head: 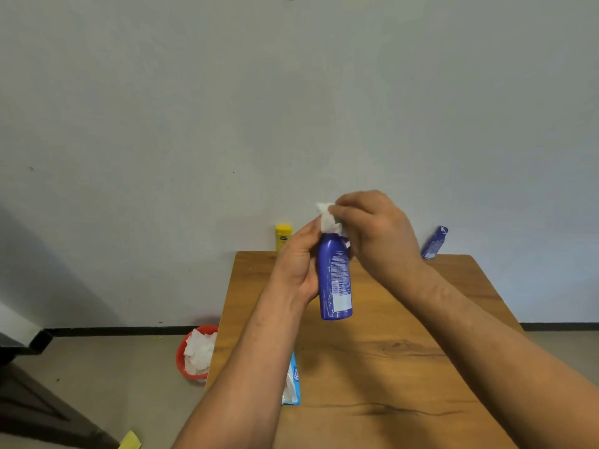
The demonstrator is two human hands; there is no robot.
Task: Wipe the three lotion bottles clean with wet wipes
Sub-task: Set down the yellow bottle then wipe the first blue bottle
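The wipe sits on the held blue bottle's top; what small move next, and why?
Probably slide the white wet wipe down the tall blue plastic lotion bottle: the right hand pinches it at the top only, the left hand grips the uncovered body.

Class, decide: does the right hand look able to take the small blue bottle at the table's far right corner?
Probably not yet: the right hand pinches a wet wipe on the large blue lotion bottle. Nothing seems to block the way to the small blue bottle, though.
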